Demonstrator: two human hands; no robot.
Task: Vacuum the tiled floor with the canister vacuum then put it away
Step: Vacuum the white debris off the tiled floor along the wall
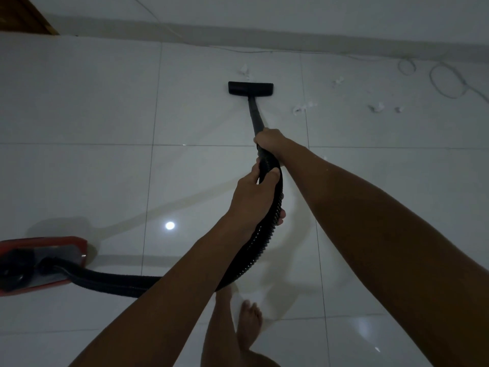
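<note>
Two hands grasp the vacuum. My right hand (268, 140), above centre of the frame, is clenched round the black rigid wand (256, 119); my left hand (254, 197), just below it, grips the black ribbed hose (272, 207). The flat black floor nozzle (250, 88) sits on the glossy white tiled floor (79, 102) at upper centre, near white paper scraps (300, 108). The red canister vacuum (39, 263) rests at the lower left. A thin looped cord (447, 80) lies at upper right.
</note>
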